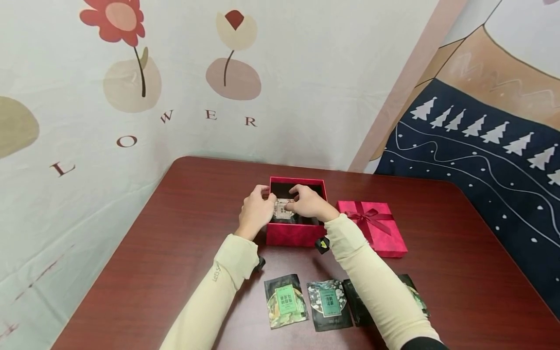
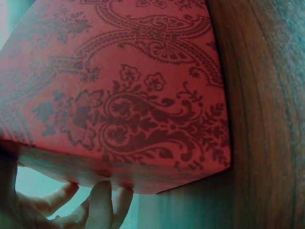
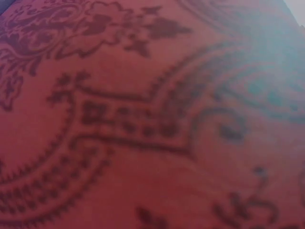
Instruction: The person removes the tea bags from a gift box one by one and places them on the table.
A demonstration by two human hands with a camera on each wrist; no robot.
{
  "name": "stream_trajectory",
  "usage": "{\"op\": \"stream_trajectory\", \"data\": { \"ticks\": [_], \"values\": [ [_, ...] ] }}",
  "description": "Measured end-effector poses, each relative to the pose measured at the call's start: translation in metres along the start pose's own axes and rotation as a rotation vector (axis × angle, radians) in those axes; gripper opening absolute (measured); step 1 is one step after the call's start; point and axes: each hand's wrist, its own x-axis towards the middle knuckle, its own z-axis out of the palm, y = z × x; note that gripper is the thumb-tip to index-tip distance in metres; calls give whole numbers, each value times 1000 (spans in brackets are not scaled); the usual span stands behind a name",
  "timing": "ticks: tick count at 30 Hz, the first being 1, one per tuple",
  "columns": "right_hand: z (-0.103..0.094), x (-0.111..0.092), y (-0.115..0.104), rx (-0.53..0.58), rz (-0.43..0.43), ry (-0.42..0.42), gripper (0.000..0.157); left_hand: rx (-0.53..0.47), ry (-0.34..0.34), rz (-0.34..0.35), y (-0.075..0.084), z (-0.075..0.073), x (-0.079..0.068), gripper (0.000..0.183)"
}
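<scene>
A red gift box point(image 1: 297, 235) with a dark inside stands without its lid near the back of the table. My left hand point(image 1: 257, 209) grips its left wall, and in the left wrist view the fingers point(image 2: 100, 205) touch the patterned side. Inside the box lies a dark sachet point(image 1: 283, 210) with a pale label. My right hand point(image 1: 308, 201) reaches in over the right side and pinches this sachet, its thumb on the label; the other fingertips are partly hidden. The right wrist view shows only the blurred box wall point(image 3: 143, 181).
Right of the box lies its red lid point(image 1: 380, 228) with a ribbon bow. Nearer the front lie a green sachet point(image 1: 286, 301), a dark sachet point(image 1: 330, 306) and others partly under the right sleeve point(image 1: 372, 277). A printed cloth point(image 1: 297, 87) hangs behind the wooden table point(image 1: 175, 233).
</scene>
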Motion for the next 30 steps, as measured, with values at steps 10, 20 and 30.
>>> {"op": "stream_trajectory", "data": {
  "ticks": [10, 20, 30],
  "values": [
    [4, 5, 4, -88, 28, 8, 50, -3, -3, 0, 2, -2, 0, 41],
    [6, 8, 7, -29, 27, -25, 50, 4, -2, -8, 3, -2, 1, 42],
    [6, 10, 9, -27, 47, 33, 53, -1, 4, -6, 2, -1, 1, 42]
  ]
}}
